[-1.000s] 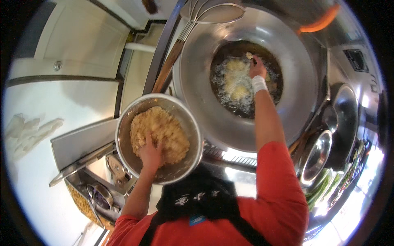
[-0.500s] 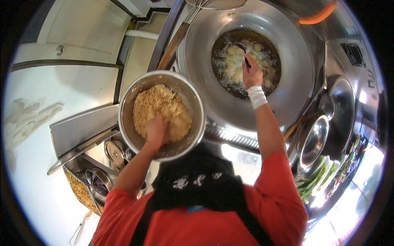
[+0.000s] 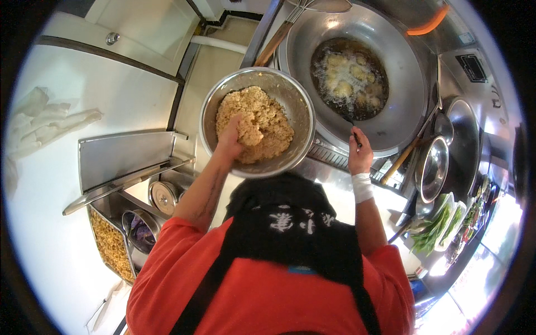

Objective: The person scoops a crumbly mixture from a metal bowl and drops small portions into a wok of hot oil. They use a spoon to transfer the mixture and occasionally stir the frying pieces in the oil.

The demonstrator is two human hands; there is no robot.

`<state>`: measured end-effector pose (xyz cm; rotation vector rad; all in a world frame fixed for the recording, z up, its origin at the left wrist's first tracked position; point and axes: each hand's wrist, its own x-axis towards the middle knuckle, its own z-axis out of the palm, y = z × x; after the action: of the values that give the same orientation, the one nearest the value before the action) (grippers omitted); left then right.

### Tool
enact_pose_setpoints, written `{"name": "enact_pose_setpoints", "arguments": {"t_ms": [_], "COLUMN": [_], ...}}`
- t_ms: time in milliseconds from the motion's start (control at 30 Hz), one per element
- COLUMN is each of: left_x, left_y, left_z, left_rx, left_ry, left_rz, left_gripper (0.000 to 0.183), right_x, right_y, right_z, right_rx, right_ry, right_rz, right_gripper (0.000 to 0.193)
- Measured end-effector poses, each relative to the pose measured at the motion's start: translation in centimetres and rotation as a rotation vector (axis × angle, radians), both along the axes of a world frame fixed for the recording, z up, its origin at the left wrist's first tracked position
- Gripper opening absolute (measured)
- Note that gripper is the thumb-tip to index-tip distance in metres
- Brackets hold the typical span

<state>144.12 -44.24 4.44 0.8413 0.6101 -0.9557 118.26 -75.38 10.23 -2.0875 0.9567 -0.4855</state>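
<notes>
A steel mixing bowl (image 3: 302, 114) holds a lumpy tan mixture (image 3: 272, 127). Inside it, my left hand (image 3: 230, 139) is closed around a clump of the mixture, its fingertips partly hidden. My right hand (image 3: 360, 155) grips the dark handle of a small spoon (image 3: 350, 120) at the near edge of a large wok (image 3: 406, 78). The spoon's head is small and hard to make out against the wok. Several pale yellow balls (image 3: 343, 88) bubble in the dark oil at the wok's bottom.
A wood-handled wire strainer (image 3: 274, 42) lies left of the wok. On the right are a steel basin (image 3: 432, 170), a ladle (image 3: 444, 127) and green vegetables (image 3: 432, 228). At lower left stand a tray of yellow bits (image 3: 111, 244) and a lidded pot (image 3: 164, 197).
My right hand has drawn back with the spoon from over the oil to the wok's near edge. My left hand has scooped up a clump. The whole view has shifted.
</notes>
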Motion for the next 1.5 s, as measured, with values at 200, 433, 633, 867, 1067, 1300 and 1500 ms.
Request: {"name": "enact_pose_setpoints", "arguments": {"t_ms": [200,433,633,867,1067,1300,1500], "left_x": [-1.0,-0.1,-0.4,-1.5,-2.3,-2.0,-2.1], "left_y": [0.5,1.8,1.5,-0.2,-1.5,-2.5,-2.2], "left_z": [0.4,-2.6,-0.4,1.1,3.2,3.4,2.1], "left_rx": [0.040,-0.047,-0.184,0.263,0.989,1.253,1.258], "left_ry": [-0.112,-0.384,-0.087,-0.638,-1.278,-1.229,-1.362], "left_rz": [-0.063,-0.126,-0.097,-0.442,-0.957,-1.334,-1.203], "left_gripper": [0.040,0.032,0.031,0.036,0.039,0.030,0.031], "right_x": [2.1,4.8,6.9,9.2,9.6,9.4,8.8], "right_y": [3.0,7.7,10.4,12.3,13.3,12.3,9.2], "right_z": [3.4,5.0,5.4,3.8,2.7,0.6,-1.2], "right_rx": [-0.100,0.063,0.068,0.541,0.596,1.135,1.485], "right_ry": [-0.037,-0.077,-0.142,-0.187,-0.118,-0.256,-0.478], "right_rz": [0.088,0.208,0.312,0.239,0.283,0.064,-0.196], "right_gripper": [0.028,0.032,0.030,0.029,0.029,0.031,0.033]}}
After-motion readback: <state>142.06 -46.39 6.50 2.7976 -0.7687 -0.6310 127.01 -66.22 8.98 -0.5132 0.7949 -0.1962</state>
